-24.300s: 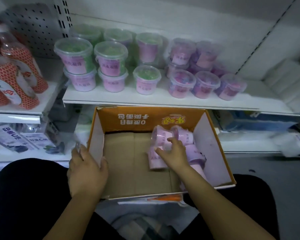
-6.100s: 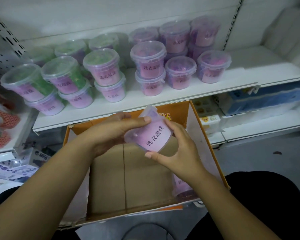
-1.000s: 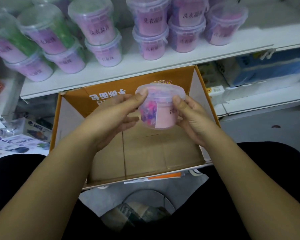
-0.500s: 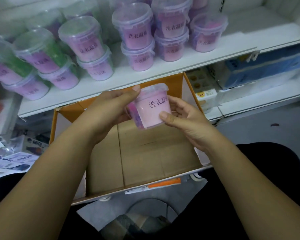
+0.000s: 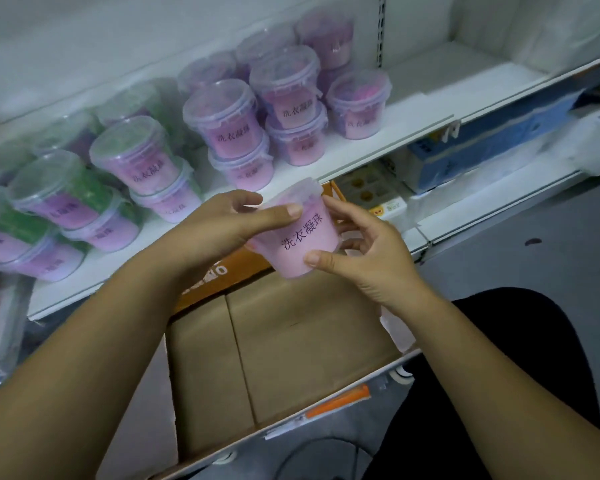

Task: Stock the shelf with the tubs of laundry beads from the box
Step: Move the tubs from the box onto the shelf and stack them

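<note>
Tub (image 5: pixel 302 237) now tilted, label fully showing, nearer shelf (image 5: pixel 416 95)

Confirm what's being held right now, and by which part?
One pink-labelled tub, tilted over the box, in both hands: the left hand grips its upper wall just under the lid, the right hand pinches its lower wall near the base.
</note>
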Demonstrator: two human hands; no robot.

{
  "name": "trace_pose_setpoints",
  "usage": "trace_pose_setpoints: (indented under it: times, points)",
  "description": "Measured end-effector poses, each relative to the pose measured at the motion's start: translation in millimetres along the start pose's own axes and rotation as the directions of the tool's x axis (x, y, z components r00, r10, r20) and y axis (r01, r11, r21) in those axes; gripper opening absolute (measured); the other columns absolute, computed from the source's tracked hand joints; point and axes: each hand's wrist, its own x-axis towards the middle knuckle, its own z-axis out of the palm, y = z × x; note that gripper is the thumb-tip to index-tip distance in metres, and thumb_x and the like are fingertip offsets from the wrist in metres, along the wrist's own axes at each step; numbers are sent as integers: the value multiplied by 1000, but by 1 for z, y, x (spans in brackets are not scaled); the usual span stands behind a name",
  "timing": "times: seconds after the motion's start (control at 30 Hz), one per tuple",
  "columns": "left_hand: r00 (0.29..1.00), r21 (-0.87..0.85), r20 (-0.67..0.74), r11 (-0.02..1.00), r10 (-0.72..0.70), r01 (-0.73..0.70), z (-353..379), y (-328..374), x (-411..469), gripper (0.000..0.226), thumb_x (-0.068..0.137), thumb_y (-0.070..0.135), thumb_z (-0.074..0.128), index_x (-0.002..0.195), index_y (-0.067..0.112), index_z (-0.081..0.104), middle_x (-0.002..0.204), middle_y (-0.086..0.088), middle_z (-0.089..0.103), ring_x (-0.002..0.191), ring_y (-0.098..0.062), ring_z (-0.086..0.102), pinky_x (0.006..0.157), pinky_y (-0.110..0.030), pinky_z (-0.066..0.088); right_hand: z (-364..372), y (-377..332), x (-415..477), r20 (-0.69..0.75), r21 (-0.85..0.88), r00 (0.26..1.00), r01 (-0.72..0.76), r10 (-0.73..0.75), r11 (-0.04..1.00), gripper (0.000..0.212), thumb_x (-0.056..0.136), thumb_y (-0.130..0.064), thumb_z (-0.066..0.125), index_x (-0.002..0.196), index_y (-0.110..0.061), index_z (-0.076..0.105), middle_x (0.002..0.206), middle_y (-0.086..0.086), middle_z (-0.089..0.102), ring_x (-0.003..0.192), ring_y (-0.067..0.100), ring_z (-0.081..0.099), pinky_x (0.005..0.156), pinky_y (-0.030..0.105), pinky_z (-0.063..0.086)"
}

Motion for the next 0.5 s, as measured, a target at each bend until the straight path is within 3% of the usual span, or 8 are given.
trace_pose_setpoints:
  times: [0.13, 0.27, 0.33, 0.4, 0.5]
  points:
    - [997, 221, 63, 973, 51, -64, -2, 25, 12, 139, 38, 83, 79, 155, 23, 34, 142, 5, 55, 122, -13, 59, 106, -35, 47, -12, -1, 2, -20, -105, 998, 56, -59, 993, 83, 65, -18, 94, 140, -28, 57, 123, -7, 63, 103, -3, 60, 86, 14, 46]
    - [993, 251, 50, 961, 110, -119, 7, 38, 23, 121, 54, 71, 85, 154, 25, 35, 135, 8, 56, 114, -8, 59, 91, -24, 50, -27, -1, 4, -72, -202, 994, 65, -81, 977, 81, 66, -28, 92, 139, -32, 57, 126, -11, 62, 112, 1, 58, 88, 10, 44]
    - [988, 257, 1, 955, 152, -147, 12, 41, 28, 103, 67, 55, 86, 152, 23, 38, 128, 11, 55, 107, -4, 57, 78, -13, 44, -36, 2, 8, -145, -239, 988, 7, -43, 971, 75, 66, -35, 92, 134, -37, 58, 127, -13, 61, 111, -2, 56, 86, 11, 46]
    - [982, 304, -39, 938, 186, -166, 14, 45, 35, 97, 70, 54, 84, 151, 23, 40, 130, 11, 56, 105, -4, 55, 73, -10, 38, -47, 10, 13, -190, -321, 981, -107, 47, 941, 74, 67, -40, 91, 133, -33, 58, 128, -13, 59, 108, -2, 56, 90, 20, 48]
    - [973, 334, -44, 921, 227, -200, 12, 59, 48, 110, 56, 73, 82, 149, 28, 43, 137, 9, 57, 115, -10, 57, 87, -22, 47, -60, 22, 21, -199, -430, 958, -275, 207, 860, 63, 72, -41, 88, 127, -23, 63, 125, -5, 62, 107, 7, 58, 89, 25, 47]
